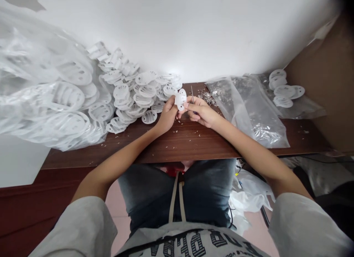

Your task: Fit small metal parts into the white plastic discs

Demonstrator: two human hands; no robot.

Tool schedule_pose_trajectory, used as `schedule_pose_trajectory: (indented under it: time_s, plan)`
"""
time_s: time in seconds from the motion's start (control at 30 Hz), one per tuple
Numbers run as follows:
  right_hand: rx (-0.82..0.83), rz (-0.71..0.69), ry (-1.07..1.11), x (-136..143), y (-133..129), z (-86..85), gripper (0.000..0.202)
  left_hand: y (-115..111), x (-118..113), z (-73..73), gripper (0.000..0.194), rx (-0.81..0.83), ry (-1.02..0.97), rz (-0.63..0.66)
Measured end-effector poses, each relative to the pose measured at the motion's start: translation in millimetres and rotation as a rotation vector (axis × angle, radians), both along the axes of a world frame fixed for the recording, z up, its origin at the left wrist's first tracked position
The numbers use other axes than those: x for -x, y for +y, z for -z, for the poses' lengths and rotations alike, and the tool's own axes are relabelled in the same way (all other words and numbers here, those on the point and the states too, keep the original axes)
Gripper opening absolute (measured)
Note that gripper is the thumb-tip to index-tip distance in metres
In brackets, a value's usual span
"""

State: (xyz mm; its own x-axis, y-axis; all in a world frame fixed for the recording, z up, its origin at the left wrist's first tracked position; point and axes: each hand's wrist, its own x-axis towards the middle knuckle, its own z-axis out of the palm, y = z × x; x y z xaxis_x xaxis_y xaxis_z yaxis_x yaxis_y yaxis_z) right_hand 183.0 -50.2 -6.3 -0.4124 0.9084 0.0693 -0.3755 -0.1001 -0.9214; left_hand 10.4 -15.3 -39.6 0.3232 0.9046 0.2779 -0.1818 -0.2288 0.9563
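A white oval plastic piece [181, 99] with small holes is held up over the brown table [171, 146]. My left hand [169, 115] grips its left side. With thumb and fingertips, my right hand [199, 111] pinches its lower right edge. A thin pointed metal tool [192, 93] also sits in my right hand, its tip up; the rest of it is mostly hidden by the fingers. Left of my left hand lies a heap of similar white oval pieces [143, 91], one of them [149, 117] at its near edge.
A large clear bag [63, 113] full of white pieces fills the left. Small white scraps [207, 98] lie behind my right hand. Flat plastic bags [249, 105] and several oval pieces [284, 91] are at the right, beside a cardboard box [326, 83]. A white wall rises behind.
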Motion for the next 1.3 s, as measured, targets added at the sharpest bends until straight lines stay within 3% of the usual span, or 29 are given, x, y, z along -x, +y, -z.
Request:
schedule_pose_trajectory:
  time_s: [0.63,1.03,1.3]
  plan:
    - [0.025,0.017,-0.018,4.8,-1.4,3.9,0.033,-2.9,6.6,-5.3,0.017,0.107,-0.014,0.067]
    - [0.014,0.029,-0.013,15.2,-0.1,6.0,0.030,-8.2,12.4,-14.3,0.018,0.153,0.083,-0.041]
    - [0.021,0.012,-0.016,15.8,0.8,7.4,0.030,-8.7,14.7,-11.8,0.017,0.159,0.043,0.007]
